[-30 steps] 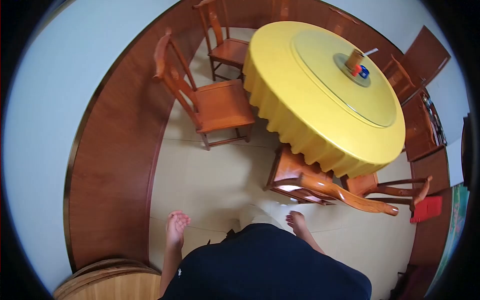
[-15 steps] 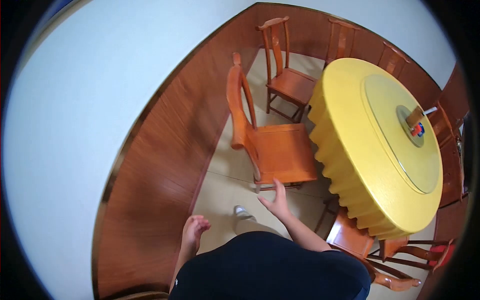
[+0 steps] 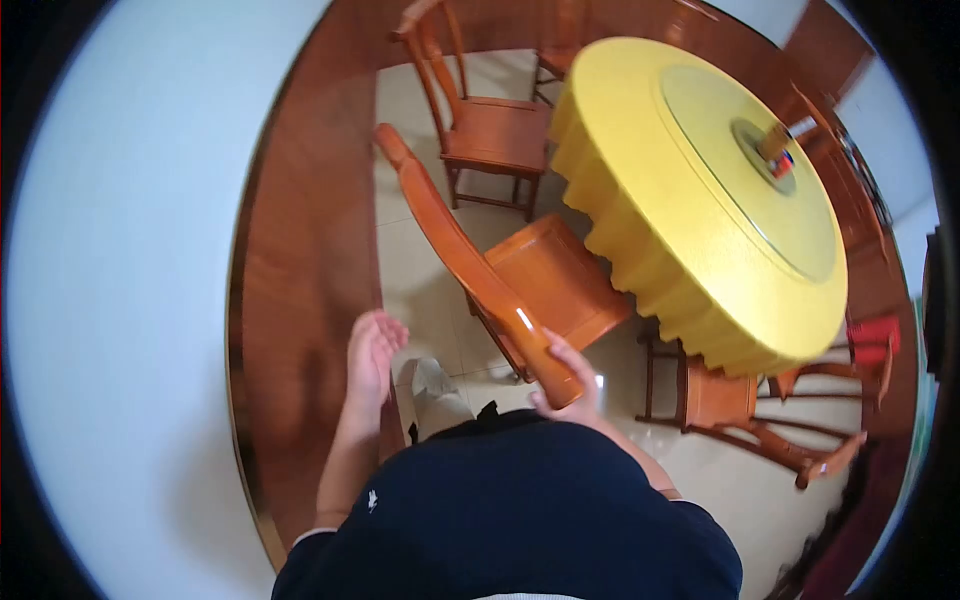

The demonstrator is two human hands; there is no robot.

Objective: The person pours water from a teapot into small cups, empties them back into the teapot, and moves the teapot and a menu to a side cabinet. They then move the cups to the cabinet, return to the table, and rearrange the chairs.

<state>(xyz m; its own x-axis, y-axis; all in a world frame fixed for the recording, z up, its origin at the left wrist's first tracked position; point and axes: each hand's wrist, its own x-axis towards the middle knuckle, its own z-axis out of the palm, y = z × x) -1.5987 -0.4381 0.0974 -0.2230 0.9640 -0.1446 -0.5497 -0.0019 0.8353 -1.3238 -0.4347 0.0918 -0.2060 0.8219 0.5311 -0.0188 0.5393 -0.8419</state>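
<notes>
Chair (image 3: 548, 275) back rail gripped by right hand (image 3: 583, 402); left hand (image 3: 372, 350) apart.

Chair (image 3: 550, 275), centre: glossy orange-brown wood. Tablecloth (image 3: 650, 200), upper right: plain yellow. Shirt (image 3: 520, 510): navy; floor (image 3: 420, 270): cream tiles; wall (image 3: 130, 300): white.

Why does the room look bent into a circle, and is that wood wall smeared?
Head view: a fisheye lens bows the yellow round table and leaves black corners. Head view: the wood wall panelling is streaked, likely motion blur, while the wooden chair gripped by the right hand is sharper, with a small white glare spot on its top rail; the left hand hangs open.
</notes>
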